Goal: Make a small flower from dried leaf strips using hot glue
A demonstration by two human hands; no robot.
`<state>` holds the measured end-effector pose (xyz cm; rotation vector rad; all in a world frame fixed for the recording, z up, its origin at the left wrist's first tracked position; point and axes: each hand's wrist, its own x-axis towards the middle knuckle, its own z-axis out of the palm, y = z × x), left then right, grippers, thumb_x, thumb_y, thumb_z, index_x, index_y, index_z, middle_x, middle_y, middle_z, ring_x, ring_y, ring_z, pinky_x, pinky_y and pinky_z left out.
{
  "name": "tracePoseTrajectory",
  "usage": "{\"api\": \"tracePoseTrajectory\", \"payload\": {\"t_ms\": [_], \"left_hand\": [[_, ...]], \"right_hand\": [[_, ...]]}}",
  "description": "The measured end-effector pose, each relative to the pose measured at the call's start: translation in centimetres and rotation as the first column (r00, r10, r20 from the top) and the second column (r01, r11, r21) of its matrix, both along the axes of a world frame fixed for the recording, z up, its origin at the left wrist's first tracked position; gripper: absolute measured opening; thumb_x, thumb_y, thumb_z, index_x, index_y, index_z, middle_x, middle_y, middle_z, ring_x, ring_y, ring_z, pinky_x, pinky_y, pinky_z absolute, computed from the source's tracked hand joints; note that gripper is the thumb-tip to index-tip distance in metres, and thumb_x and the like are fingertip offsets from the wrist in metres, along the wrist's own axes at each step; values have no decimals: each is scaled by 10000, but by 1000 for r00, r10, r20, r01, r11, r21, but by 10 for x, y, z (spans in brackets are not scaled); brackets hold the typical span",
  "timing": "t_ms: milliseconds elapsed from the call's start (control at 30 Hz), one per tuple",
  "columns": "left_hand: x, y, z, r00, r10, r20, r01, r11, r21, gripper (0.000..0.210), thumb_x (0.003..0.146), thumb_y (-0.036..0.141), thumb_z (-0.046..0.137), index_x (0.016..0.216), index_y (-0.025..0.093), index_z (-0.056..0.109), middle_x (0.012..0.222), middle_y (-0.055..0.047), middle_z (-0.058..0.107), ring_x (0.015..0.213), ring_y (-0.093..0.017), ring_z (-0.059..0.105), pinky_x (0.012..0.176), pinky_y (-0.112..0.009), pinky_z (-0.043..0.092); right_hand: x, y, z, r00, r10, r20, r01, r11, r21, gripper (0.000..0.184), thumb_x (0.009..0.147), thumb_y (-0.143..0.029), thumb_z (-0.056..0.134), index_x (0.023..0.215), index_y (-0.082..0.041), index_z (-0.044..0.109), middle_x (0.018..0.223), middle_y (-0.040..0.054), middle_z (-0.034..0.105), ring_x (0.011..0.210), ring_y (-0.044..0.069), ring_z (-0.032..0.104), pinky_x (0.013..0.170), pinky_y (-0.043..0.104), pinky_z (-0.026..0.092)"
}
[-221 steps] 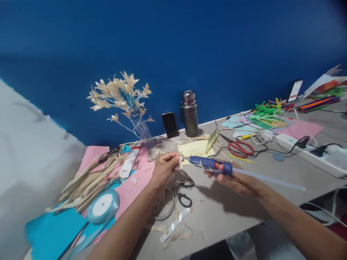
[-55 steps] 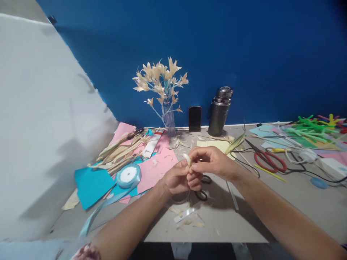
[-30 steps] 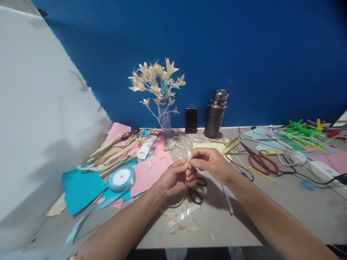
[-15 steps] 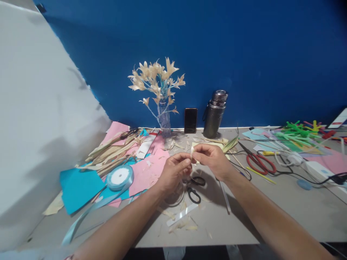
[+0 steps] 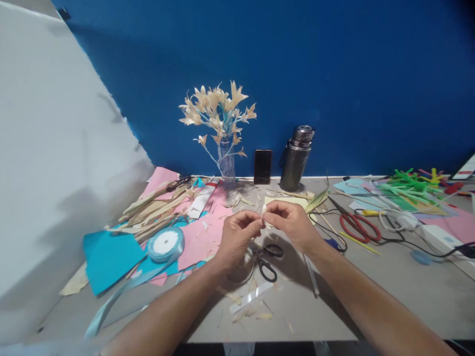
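My left hand [image 5: 240, 235] and my right hand [image 5: 291, 225] meet over the middle of the table, fingertips pinched together. Between them is a small pale petal-like piece [image 5: 264, 209], its tip poking up by the right thumb and forefinger; the fingers hide its lower part. Black-handled scissors [image 5: 267, 269] lie just below the hands, blades partly covered. Nearby are a clear strip [image 5: 251, 297] and thin husk scraps [image 5: 264, 316]. Behind stands a bunch of pale husk flowers [image 5: 218, 109] in a clear vase [image 5: 227, 168].
Dried husk strips [image 5: 156, 207], pink paper [image 5: 204, 237] and a blue ribbon spool [image 5: 166, 244] lie left. A phone [image 5: 262, 167] and a thermos [image 5: 296, 160] stand at the wall. Right are red-handled scissors [image 5: 359, 227], cables, a power strip [image 5: 441, 236] and green pipe cleaners [image 5: 411, 183].
The view has shifted slightly. My fingertips have drawn closer together around the pale piece, and the left fingers have moved a little toward the right hand.
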<state>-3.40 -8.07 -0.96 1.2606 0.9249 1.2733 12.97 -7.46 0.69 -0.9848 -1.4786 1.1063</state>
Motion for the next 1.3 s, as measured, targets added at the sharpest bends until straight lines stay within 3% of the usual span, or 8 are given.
{"api": "tracePoseTrajectory", "payload": {"t_ms": [167,433,767,1000,1133,1300], "left_hand": [[1,1,2,1000,24,-2,-24,1000,14,144,729,272,764,727,148,690,644,5,634,543,-91,517,559,-221,410],[-1,3,0,1000,2,10,-3,998,57,135,746,270,736,721,155,670,675,-4,650,540,-89,507,553,-219,413],[-1,4,0,998,34,-58,-30,998,60,108,718,244,722,693,152,671,629,1,623,538,-91,490,544,-214,401],[-2,8,0,993,101,-63,-99,995,33,117,728,267,706,692,166,658,606,21,580,523,-86,470,510,-203,395],[-3,12,-5,977,195,-88,-191,980,47,108,731,276,708,731,172,680,603,20,577,531,-95,468,476,-198,370],[-5,20,-14,974,206,-91,-201,978,60,120,751,284,708,768,168,682,605,22,588,512,-85,468,495,-204,381]], "right_hand": [[1,2,-2,999,1,-45,-4,998,-62,212,748,-338,755,874,-171,723,719,-9,647,616,114,508,590,260,375],[3,6,-3,992,-11,-129,-5,992,-125,194,733,-344,734,810,-166,743,650,-12,624,538,87,410,526,256,293],[3,6,-2,996,-9,-84,-2,991,-136,178,710,-318,726,801,-165,734,668,-16,607,541,84,394,526,258,288],[13,23,-11,990,-124,-72,112,983,-148,190,686,-317,726,796,-164,749,639,-20,583,553,92,393,528,262,281],[20,35,-18,972,-171,-162,132,965,-225,231,637,-342,764,784,-164,749,620,-29,538,564,95,387,509,249,257],[25,40,-16,947,-207,-245,149,961,-234,261,597,-351,798,760,-156,742,612,-31,501,570,92,369,483,235,211]]}}
